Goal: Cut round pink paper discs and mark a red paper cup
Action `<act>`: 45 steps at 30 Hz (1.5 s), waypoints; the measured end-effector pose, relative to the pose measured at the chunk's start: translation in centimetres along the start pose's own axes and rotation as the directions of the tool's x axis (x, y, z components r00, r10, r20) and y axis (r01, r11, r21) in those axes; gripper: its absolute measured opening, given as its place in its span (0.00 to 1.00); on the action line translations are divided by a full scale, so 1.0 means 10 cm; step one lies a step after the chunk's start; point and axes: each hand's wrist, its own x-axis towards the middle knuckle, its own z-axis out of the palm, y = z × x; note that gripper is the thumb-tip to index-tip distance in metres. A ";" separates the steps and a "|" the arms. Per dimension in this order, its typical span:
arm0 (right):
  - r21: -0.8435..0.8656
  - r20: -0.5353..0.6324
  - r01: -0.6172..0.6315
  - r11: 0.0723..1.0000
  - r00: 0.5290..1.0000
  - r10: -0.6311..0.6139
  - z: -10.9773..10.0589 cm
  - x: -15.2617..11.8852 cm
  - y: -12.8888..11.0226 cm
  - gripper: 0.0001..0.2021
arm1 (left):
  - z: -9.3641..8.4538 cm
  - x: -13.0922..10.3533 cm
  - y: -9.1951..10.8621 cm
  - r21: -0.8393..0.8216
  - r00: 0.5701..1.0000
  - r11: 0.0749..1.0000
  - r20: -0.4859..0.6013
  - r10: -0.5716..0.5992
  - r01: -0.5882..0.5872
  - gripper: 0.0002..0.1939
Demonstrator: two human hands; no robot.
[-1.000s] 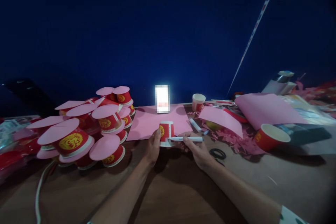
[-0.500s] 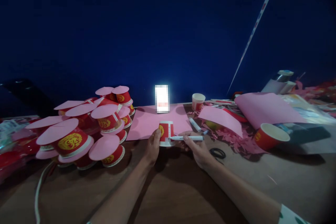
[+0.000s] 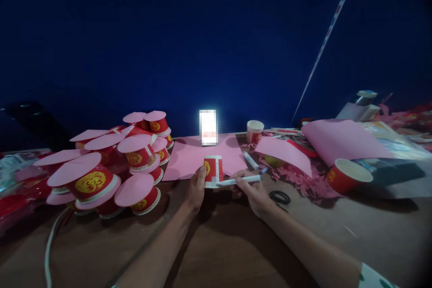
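In the head view, my left hand (image 3: 197,189) is closed round the left side of a red paper cup (image 3: 212,168). The cup is upside down, with its white rim at the bottom and a gold emblem and white strip on its side. My right hand (image 3: 251,191) grips a white marker pen (image 3: 249,179), whose tip points left at the lower right of the cup. Whether the tip touches the cup I cannot tell. Under and behind the cup lies a pink paper sheet (image 3: 182,158).
Stacked red cups with pink paper discs (image 3: 133,144) fill the left. A blurred bright screen (image 3: 208,127) stands behind. To the right are an upright cup (image 3: 254,131), a pen cap (image 3: 250,160), black rings (image 3: 279,197), pink scraps (image 3: 297,182), a tipped cup (image 3: 347,177) and curled pink paper (image 3: 344,141).
The marker's tip has dropped from the white strip's lower part toward the cup's rim, and the pen has tilted. My left hand and the cup have hardly moved.
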 end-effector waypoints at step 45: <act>-0.080 -0.027 0.049 0.996 0.998 -0.051 0.02 0.00 -0.02 0.12 | 0.01 -0.03 0.05 0.073 0.996 0.997 0.090 0.008 -0.015 0.21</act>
